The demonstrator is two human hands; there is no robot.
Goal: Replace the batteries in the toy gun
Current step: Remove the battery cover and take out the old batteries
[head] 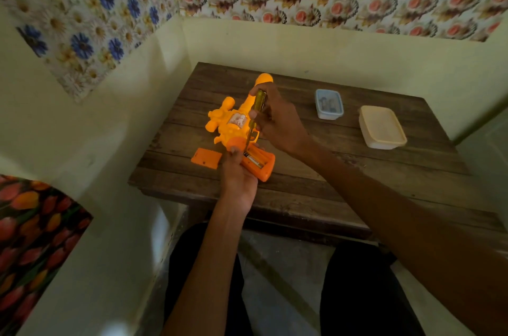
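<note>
An orange toy gun [233, 123] lies on the wooden table [316, 187], barrel pointing away from me. Its handle faces me with the battery compartment open, and a battery [254, 161] shows inside. My left hand [237, 179] grips the handle from the left side. My right hand [277, 121] holds a screwdriver [257, 110] with a yellow see-through grip; its shaft runs down and the tip sits at the top end of the battery compartment. The orange battery cover [206, 158] lies flat on the table just left of the handle.
A small clear box [329, 103] with small items inside stands open at the back right of the table. A closed cream lidded container [382, 126] stands right of it. Walls close in the table at the left and back. My knees are under the front edge.
</note>
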